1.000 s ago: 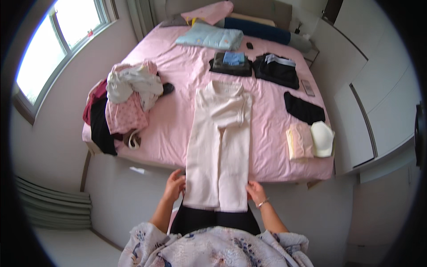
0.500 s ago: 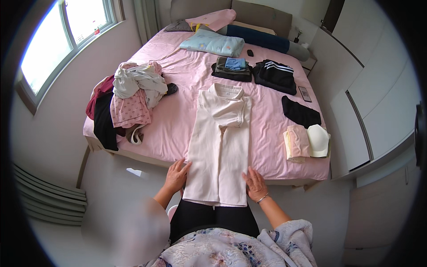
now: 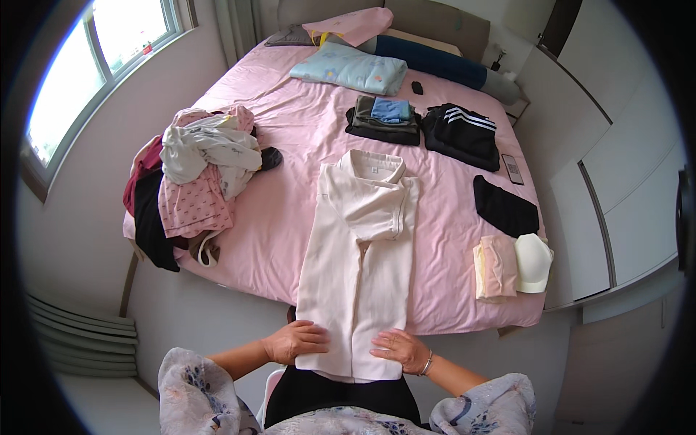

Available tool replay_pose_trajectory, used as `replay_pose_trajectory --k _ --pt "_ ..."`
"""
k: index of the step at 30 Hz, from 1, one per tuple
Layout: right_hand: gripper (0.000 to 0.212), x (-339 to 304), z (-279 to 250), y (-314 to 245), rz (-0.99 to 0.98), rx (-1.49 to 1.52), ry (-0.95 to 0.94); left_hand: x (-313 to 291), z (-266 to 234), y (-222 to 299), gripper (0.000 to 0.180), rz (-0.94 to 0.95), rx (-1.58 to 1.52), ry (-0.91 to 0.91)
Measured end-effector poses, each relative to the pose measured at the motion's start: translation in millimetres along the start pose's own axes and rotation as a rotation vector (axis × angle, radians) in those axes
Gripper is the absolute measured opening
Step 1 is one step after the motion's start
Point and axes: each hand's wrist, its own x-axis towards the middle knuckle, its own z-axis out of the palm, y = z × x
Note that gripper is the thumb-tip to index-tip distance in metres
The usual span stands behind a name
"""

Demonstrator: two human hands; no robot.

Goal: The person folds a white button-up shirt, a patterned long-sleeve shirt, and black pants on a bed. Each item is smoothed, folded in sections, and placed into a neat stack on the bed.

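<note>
A cream shirt (image 3: 330, 268) lies long and flattened, collar away from the person, one short sleeve folded across its upper part and a line running down its middle. Its hem end reaches past the near edge of the pink-sheeted bed (image 3: 268, 239), over the person's dark-trousered legs. The left hand (image 3: 299, 341) rests at the shirt's left edge near the hem, fingers close together on the cloth. The right hand (image 3: 402, 350) lies over its right edge, fingers slightly apart on the front. Whether either thumb pinches the cloth from beneath, I cannot tell.

Left of the shirt is a loose heap of clothes (image 3: 206, 177), white, pink, red and black. Beyond its collar sit a dark folded stack (image 3: 384, 122) topped with blue and, further right, black clothes (image 3: 460, 138) with white stripes. To the shirt's right lie a phone (image 3: 512, 170), a black garment (image 3: 506, 206), a folded peach cloth (image 3: 498, 268) and a cream bra (image 3: 533, 264). Far beyond the collar are a pale blue quilt (image 3: 350, 67), a dark blue bolster (image 3: 431, 61) and the headboard (image 3: 449, 29). Well left of the shirt is a bright window (image 3: 80, 80); well right, pale cupboards (image 3: 573, 181).
</note>
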Motion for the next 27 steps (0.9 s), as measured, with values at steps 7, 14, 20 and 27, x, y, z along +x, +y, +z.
replay_pose_trajectory --k 7,14,20,27 --pt "0.034 57 -67 81 0.607 1.765 0.009 53 -48 -82 0.03 -0.475 -1.057 0.202" --pt "0.029 91 -34 181 1.053 1.662 0.557 104 -65 -157 0.043 -1.07 -1.329 0.533" --pt "0.025 78 -22 171 0.967 1.746 0.681 73 -38 -164 0.038 -1.023 -1.568 0.734" --pt "0.023 79 0 166 1.091 1.263 0.678 82 -25 -176 0.03 -1.01 -1.406 0.808"
